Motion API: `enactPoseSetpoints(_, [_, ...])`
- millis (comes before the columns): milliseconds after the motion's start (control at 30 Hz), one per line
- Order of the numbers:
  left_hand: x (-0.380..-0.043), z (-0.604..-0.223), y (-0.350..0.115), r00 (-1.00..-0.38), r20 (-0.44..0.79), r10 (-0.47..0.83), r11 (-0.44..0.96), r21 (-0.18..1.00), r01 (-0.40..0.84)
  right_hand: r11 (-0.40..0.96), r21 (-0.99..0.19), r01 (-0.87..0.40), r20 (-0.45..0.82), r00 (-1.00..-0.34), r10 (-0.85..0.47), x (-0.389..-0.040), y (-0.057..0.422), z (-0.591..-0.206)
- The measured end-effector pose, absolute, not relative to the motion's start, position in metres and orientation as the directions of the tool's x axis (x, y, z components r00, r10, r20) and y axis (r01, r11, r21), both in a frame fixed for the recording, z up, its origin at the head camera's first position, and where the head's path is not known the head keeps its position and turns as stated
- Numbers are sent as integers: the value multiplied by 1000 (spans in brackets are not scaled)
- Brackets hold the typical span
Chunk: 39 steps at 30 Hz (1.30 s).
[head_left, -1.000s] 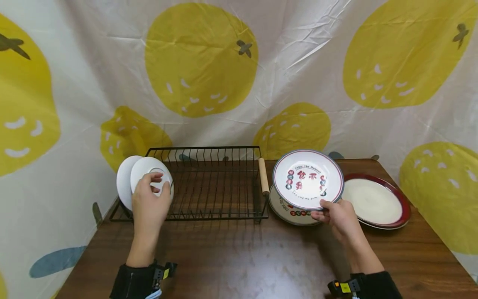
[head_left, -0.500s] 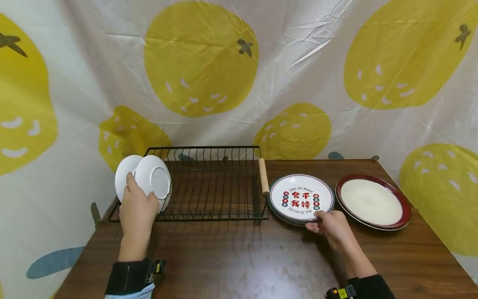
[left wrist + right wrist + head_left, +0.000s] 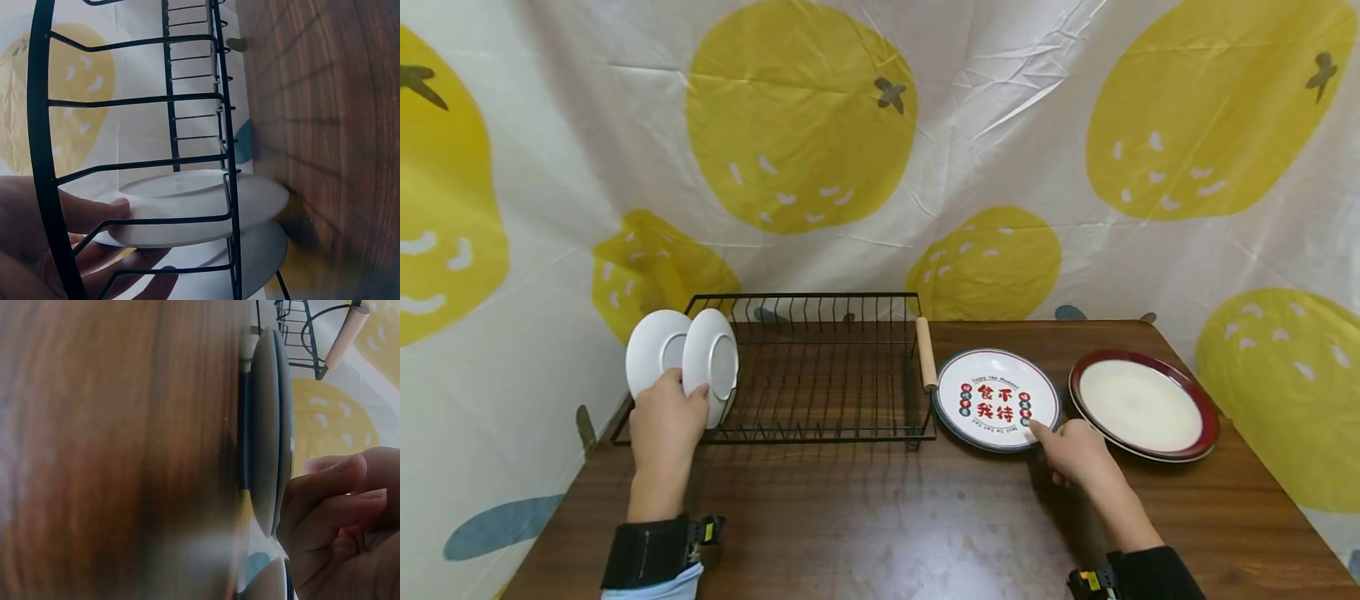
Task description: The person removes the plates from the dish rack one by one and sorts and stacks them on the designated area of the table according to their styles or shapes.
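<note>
My left hand grips the near edge of a white plate standing on edge in the black wire dish rack. In the left wrist view, the thumb lies along one face and the other fingers reach between this plate and a second white plate to its left. My right hand is at the near right rim of a white printed plate, which lies flat on the table, stacked on another. Its thumb tip overlaps the rim; in the right wrist view, its loosely curled fingers are beside the edge.
A pale plate with a dark red rim lies stacked at the right. The rack's wooden handle stands beside the printed plates. A fruit-patterned cloth hangs behind the wooden table.
The right hand lowered the printed plate onto the one beneath, and its fingers came out from under the rim. The left hand moved down and left, gripping the white plate, which now stands steeper.
</note>
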<state>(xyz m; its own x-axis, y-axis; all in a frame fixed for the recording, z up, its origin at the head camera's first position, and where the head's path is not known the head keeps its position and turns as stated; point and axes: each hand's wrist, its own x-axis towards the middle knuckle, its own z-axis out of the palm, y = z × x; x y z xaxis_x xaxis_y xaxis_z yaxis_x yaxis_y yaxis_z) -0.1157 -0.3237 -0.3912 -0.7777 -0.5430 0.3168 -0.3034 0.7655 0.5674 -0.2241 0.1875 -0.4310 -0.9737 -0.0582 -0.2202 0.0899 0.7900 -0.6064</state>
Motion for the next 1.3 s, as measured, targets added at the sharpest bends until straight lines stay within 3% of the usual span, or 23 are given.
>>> enactPoseSetpoints(633, [-117, -392, -323, -749, 355, -560, 762, 576, -296, 774, -630, 65, -203, -976, -83, -219, 182, -425])
enactPoseSetpoints(767, [-117, -392, -319, -672, 444, -593, 754, 600, -269, 772, -632, 59, -193, -978, -83, -218, 182, -424])
enactPoseSetpoints(1033, [-114, -373, -309, -468, 676, -569, 786, 615, -68, 757, -652, 42, -179, -979, -101, -212, 178, -414])
enactPoseSetpoints(1300, [-105, -354, -298, -380, 735, -561, 783, 620, 45, 742, -669, 31, -177, -977, -119, -208, 175, -407])
